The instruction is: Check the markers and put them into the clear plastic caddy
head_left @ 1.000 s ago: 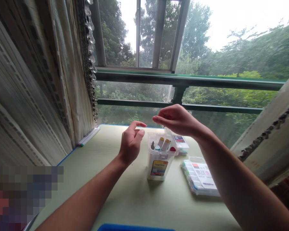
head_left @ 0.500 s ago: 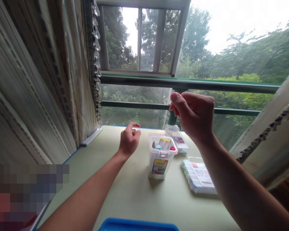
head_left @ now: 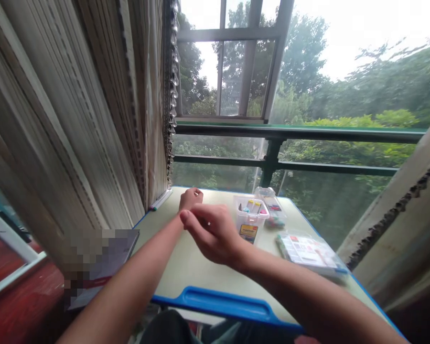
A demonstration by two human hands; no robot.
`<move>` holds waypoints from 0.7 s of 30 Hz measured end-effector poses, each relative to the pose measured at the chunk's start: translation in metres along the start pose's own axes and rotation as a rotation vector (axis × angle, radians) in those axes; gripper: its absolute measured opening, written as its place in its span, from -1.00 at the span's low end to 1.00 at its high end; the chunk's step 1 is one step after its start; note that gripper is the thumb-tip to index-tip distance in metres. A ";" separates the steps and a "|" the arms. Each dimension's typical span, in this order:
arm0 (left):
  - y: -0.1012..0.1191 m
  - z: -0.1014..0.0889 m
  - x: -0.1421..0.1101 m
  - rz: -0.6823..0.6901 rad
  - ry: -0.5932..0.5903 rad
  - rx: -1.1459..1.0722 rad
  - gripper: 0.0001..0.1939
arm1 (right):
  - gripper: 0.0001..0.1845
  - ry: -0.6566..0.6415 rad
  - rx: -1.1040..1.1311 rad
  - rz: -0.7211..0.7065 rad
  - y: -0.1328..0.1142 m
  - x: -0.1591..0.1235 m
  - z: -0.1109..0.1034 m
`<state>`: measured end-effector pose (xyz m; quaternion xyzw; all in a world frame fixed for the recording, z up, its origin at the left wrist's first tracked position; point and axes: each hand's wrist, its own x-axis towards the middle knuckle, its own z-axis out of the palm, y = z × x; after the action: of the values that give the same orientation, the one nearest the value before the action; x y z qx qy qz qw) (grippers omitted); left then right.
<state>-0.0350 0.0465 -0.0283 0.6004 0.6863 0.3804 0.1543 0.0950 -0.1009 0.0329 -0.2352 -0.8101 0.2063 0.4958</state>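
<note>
My right hand (head_left: 213, 231) hovers over the near part of the table in front of my left wrist, overlapping the left forearm in the picture. Its fingers curl loosely inward with the thumb alongside, and nothing shows in them. Farther out, my left hand (head_left: 191, 198) is above the far left of the tabletop, fingers bent in towards the thumb, with no object visible there. To the right of both hands stands an open clear plastic tub (head_left: 242, 220) with a yellow and black label. Several markers (head_left: 255, 204) stand upright inside it. My right hand hides part of the tub's lower left.
Behind the tub lies a clear plastic container (head_left: 274, 206). A flat compartment case (head_left: 313, 253) rests near the right edge of the pale table (head_left: 175, 272). A blue tray (head_left: 225, 302) runs along the near edge. Curtains (head_left: 79, 119) hang at left; a railing (head_left: 308, 134) crosses the window.
My right hand has come down from above the tub and swung left across my left forearm. My left hand has drawn in its index finger. The view has shifted, showing more of the near edge.
</note>
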 end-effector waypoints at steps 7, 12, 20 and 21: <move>-0.031 -0.049 0.004 0.013 -0.166 0.376 -0.61 | -0.66 -0.111 -0.028 0.397 0.058 0.007 0.062; -0.039 -0.069 0.005 0.056 -0.139 0.611 -0.62 | -0.74 -0.204 -0.200 0.382 0.073 -0.007 0.073; -0.044 -0.090 0.030 0.035 -0.172 0.849 -0.61 | -0.80 -0.375 -0.329 0.283 0.074 -0.027 0.067; -0.045 -0.090 0.033 0.031 -0.180 0.867 -0.61 | -0.79 -0.392 -0.333 0.270 0.074 -0.027 0.068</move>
<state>-0.1344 0.0480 0.0081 0.6507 0.7571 0.0059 -0.0586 0.0578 -0.0638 -0.0570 -0.3750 -0.8745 0.1761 0.2524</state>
